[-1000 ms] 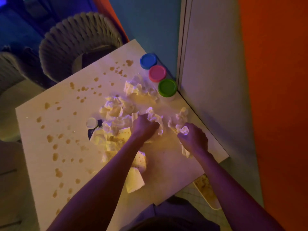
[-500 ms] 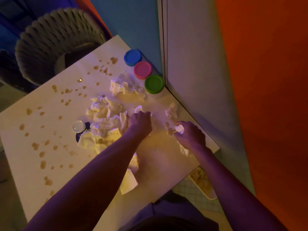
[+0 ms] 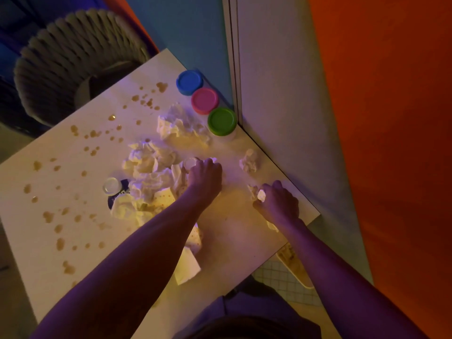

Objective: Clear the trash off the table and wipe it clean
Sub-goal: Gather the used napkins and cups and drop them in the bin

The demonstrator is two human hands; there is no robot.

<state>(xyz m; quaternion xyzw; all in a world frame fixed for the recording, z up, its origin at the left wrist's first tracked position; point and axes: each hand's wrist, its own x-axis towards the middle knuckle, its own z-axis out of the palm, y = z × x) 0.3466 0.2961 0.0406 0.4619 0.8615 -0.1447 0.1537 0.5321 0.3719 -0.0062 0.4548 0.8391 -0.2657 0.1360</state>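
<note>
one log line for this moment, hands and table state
left hand: grips crumpled tissue | right hand: grips tissue wad | table: tissue pile, brown spots unwiped | three tubs at far edge

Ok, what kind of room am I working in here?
Probably a home play or craft corner, not a kitchen. A small table sits in the corner between walls, three colour-lidded dough tubs line its far edge, and a ribbed round chair stands behind it.

One head-worn view; looks steeply down, close over the table [image 3: 220, 231].
</note>
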